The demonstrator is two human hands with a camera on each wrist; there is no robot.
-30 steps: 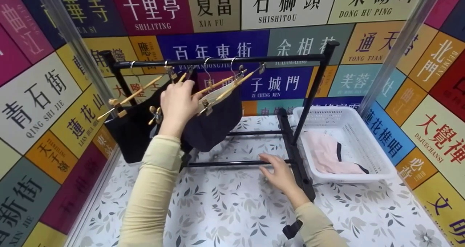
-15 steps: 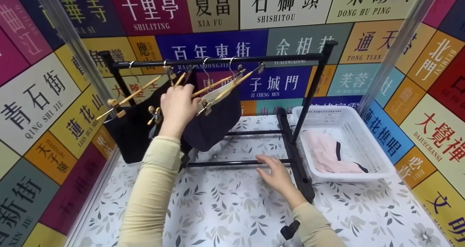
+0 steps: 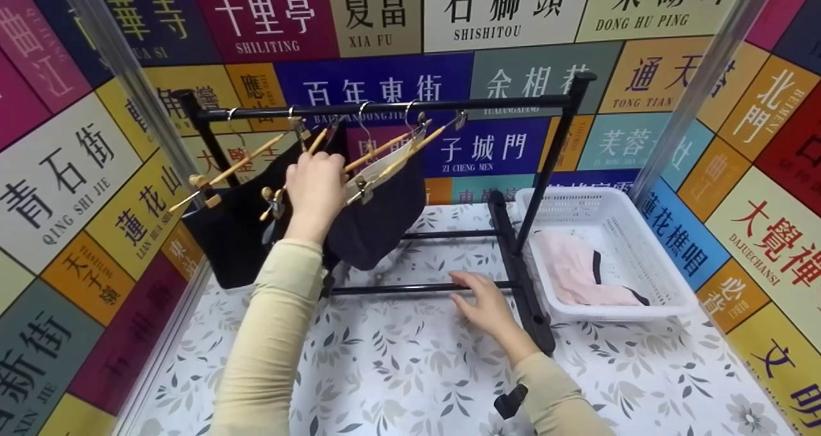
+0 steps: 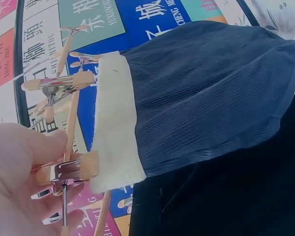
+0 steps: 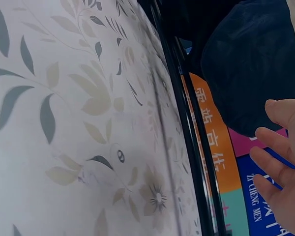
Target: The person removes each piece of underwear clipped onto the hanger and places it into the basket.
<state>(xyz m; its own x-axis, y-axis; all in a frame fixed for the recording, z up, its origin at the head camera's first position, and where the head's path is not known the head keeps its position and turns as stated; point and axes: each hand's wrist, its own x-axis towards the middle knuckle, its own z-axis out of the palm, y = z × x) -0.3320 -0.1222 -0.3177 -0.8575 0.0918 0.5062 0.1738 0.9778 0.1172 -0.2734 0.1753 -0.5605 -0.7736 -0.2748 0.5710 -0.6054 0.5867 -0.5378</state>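
My left hand (image 3: 314, 189) pinches the wooden clip hanger (image 4: 73, 123), thumb on the bar beside a metal clip and fingers behind it. From the clips hangs a dark blue ribbed garment (image 4: 201, 108) with a cream waistband (image 4: 117, 123). The hanger's hook sits on the top bar of a black rack (image 3: 513, 104). Farther left, a black garment (image 3: 224, 237) hangs on other clip hangers; my hand and sleeve hide some of it. My right hand (image 3: 484, 308) hovers by the rack's lower front bar (image 3: 397, 289), fingers apart and holding nothing.
A white plastic basket (image 3: 683, 288) stands right of the rack, with a pink garment (image 3: 571, 269) trimmed in black inside. The rack's black foot (image 3: 539, 324) lies between basket and right hand. A leaf-patterned cloth (image 3: 385, 372) covers the table; sign-printed walls surround it.
My left hand has turned and shifted slightly on the hanger, and the dark blue garment moves a little with it. My right hand has drifted slightly left.
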